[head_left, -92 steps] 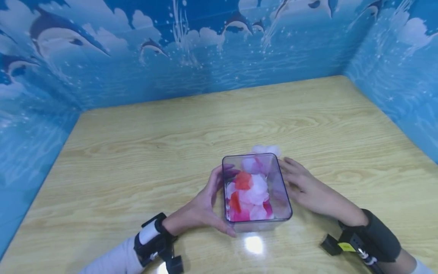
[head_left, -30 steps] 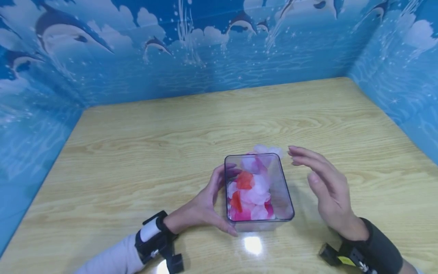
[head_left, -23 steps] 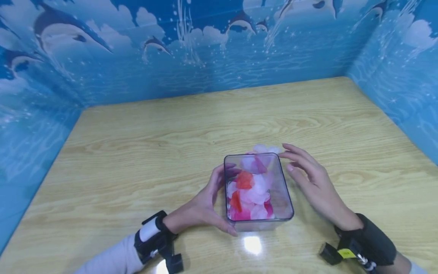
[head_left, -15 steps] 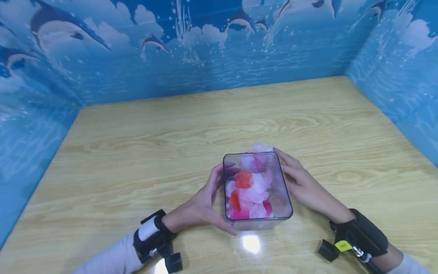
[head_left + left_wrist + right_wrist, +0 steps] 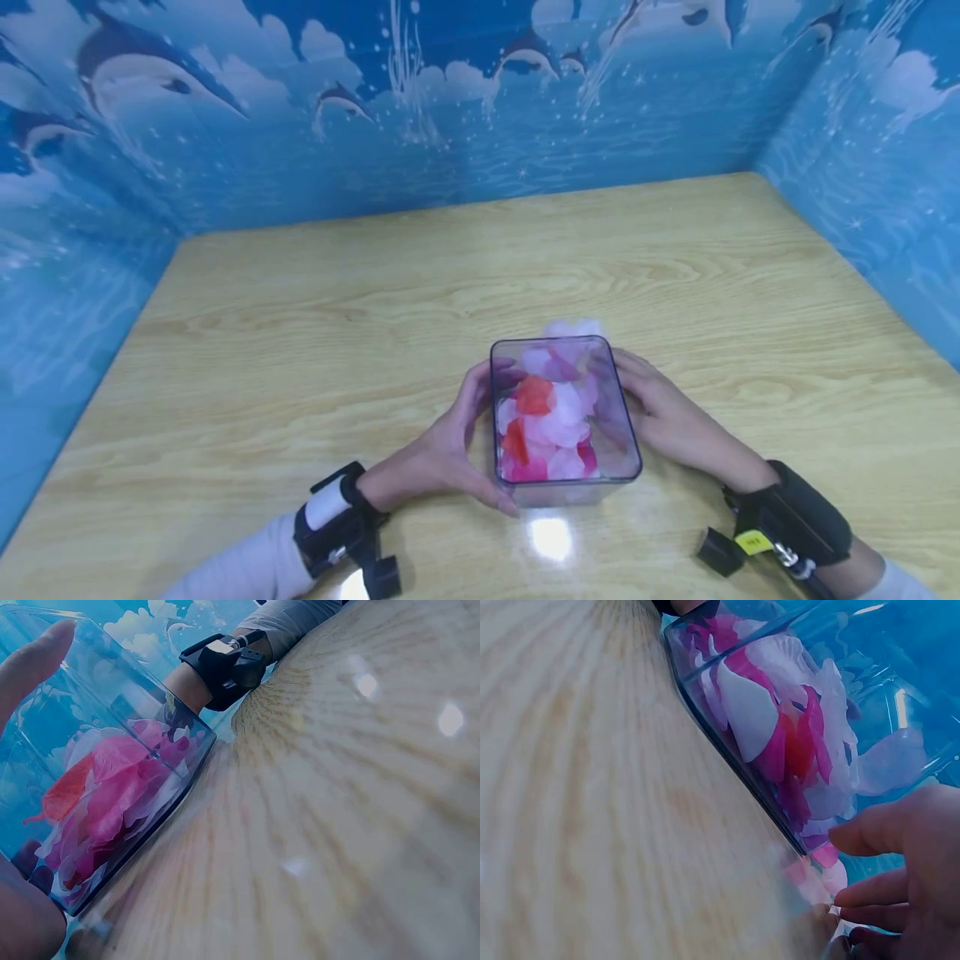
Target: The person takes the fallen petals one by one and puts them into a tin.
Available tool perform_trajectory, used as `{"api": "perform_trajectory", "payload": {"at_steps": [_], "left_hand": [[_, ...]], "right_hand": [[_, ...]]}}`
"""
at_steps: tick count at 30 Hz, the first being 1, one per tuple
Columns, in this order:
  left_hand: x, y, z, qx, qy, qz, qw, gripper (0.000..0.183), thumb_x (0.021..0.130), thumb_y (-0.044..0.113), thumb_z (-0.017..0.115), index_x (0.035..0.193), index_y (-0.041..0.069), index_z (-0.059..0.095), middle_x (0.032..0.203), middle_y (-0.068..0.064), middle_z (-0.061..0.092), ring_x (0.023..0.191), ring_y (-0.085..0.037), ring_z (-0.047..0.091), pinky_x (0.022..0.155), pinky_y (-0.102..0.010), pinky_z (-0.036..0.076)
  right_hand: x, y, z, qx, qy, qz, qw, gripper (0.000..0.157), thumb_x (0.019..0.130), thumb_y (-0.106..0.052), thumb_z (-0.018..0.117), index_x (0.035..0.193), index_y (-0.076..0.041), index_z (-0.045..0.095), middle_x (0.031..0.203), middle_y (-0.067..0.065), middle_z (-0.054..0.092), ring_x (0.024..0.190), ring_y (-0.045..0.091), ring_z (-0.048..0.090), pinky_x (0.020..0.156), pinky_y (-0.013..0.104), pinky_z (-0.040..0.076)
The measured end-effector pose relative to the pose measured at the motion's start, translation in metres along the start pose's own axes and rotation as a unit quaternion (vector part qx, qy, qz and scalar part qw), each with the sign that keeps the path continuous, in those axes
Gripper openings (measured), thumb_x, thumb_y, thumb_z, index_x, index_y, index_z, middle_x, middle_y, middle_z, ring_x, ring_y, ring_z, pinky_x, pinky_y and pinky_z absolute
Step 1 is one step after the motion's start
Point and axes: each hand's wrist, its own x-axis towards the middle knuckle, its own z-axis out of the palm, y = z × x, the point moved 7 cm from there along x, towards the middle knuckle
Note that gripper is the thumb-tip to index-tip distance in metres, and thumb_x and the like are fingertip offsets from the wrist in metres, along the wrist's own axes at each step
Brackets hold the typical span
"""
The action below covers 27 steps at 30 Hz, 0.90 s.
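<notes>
Dolphin walls (image 5: 465, 125) edge a woodgrain table (image 5: 330, 317); left hand (image 5: 450, 454) grips a clear box (image 5: 562, 497), right hand's (image 5: 663, 414) fingers loose

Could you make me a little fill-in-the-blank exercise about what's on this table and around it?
1. The clear box stands between the person's two ____.
2. A few loose petals lie outside the box, on its ____ (near or far) side from the person.
3. Of the left hand and the right hand, the one closer to those loose petals is the ____.
4. The animals on the blue backdrop are ____.

Missing words: hands; far; right; dolphins.
</notes>
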Motion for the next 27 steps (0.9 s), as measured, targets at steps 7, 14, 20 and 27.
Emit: {"api": "perform_trajectory", "payload": {"at_steps": [7, 14, 20, 27], "left_hand": [[-0.001, -0.001, 0.000, -0.007, 0.004, -0.001, 1.0000, 0.126, 0.045, -0.004, 0.086, 0.145, 0.015, 0.011, 0.148, -0.011, 0.026, 0.135, -0.018, 0.020, 0.114, -0.051, 0.011], [0.000, 0.000, 0.000, -0.001, 0.002, 0.010, 0.9999, 0.126, 0.044, -0.004, 0.086, 0.145, 0.013, 0.011, 0.147, -0.012, 0.026, 0.135, -0.018, 0.020, 0.114, -0.051, 0.011], [0.001, 0.000, 0.001, -0.003, 0.003, 0.008, 1.0000, 0.127, 0.044, -0.005, 0.086, 0.145, 0.012, 0.011, 0.148, -0.012, 0.026, 0.135, -0.018, 0.020, 0.114, -0.051, 0.011], [0.000, 0.001, 0.001, -0.006, 0.003, 0.011, 0.9999, 0.126, 0.044, -0.006, 0.085, 0.145, 0.011, 0.011, 0.148, -0.012, 0.025, 0.135, -0.018, 0.020, 0.114, -0.052, 0.011]], "right_hand": [[-0.001, 0.000, -0.001, 0.019, 0.012, 0.013, 1.000, 0.047, 0.081, 0.004, 0.060, 0.127, 0.009, 0.050, 0.142, 0.023, 0.034, 0.128, 0.039, 0.030, 0.103, 0.062, 0.029], [-0.006, -0.009, 0.004, -0.005, -0.029, -0.067, 0.997, 0.045, 0.088, -0.002, 0.052, 0.133, -0.001, 0.048, 0.149, 0.022, 0.024, 0.134, 0.038, 0.012, 0.101, 0.070, 0.017], [-0.006, -0.012, 0.009, -0.016, -0.058, -0.094, 0.994, 0.059, 0.088, -0.014, 0.057, 0.143, -0.006, 0.035, 0.152, 0.020, 0.019, 0.136, 0.035, 0.005, 0.103, 0.070, 0.014], [0.000, -0.018, 0.009, -0.011, -0.013, -0.144, 0.989, 0.049, 0.085, -0.006, 0.058, 0.133, -0.006, 0.049, 0.148, 0.017, 0.028, 0.136, 0.034, 0.011, 0.103, 0.067, 0.017]]}}
